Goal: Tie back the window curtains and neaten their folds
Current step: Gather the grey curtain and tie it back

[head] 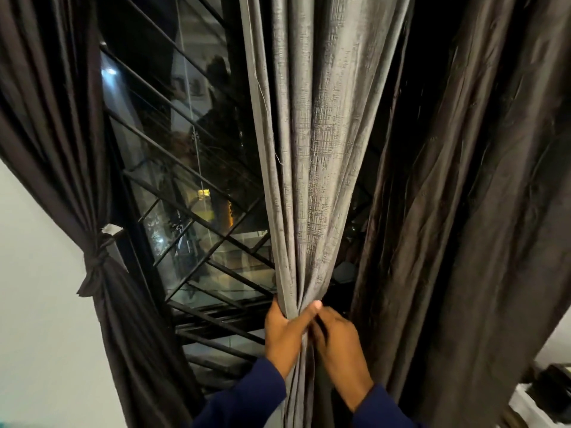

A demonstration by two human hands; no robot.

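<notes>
A grey textured curtain hangs in the middle, gathered into a narrow bunch low down. My left hand grips that bunch, thumb across its front. My right hand is just right of it, fingers reaching behind the gathered cloth; whether it holds the cloth is hidden. At the left, a dark brown curtain is bound by a knotted dark tie-back. A second dark brown curtain hangs loose at the right.
Behind the curtains is a window with a black diagonal metal grille, dark outside with a few lights. A white wall is at the left. Some dark and white objects sit at the lower right.
</notes>
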